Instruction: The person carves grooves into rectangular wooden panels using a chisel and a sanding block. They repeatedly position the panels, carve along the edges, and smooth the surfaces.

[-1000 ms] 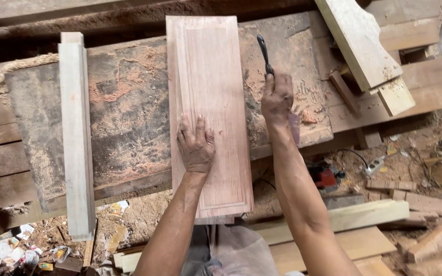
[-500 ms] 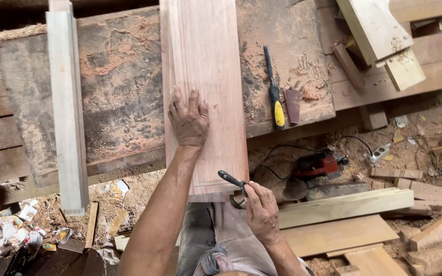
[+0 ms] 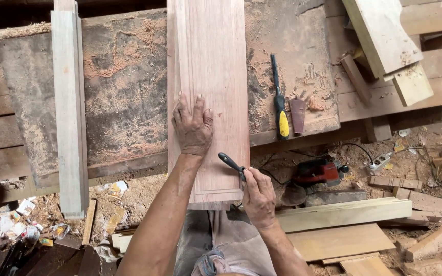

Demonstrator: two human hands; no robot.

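Observation:
A long reddish wooden panel [image 3: 208,61] with a routed border lies lengthwise on a worn, sawdust-covered workbench [image 3: 124,97], its near end overhanging the bench edge. My left hand [image 3: 193,125] presses flat on the panel, fingers spread. My right hand [image 3: 258,197] sits at the panel's near right edge and grips a small black-handled tool [image 3: 231,164], whose tip rests against that edge.
A yellow-and-black screwdriver [image 3: 280,110] and a small dark wood piece [image 3: 297,115] lie right of the panel. A pale plank [image 3: 70,112] lies at the left. A red power tool [image 3: 318,171], a power strip [image 3: 379,161] and loose boards [image 3: 344,214] lie on the floor.
My right hand left the bench top beside the screwdriver, came down to the near end of the panel with a black-handled tool, then rose to the panel's right edge. The left hand stays pressed.

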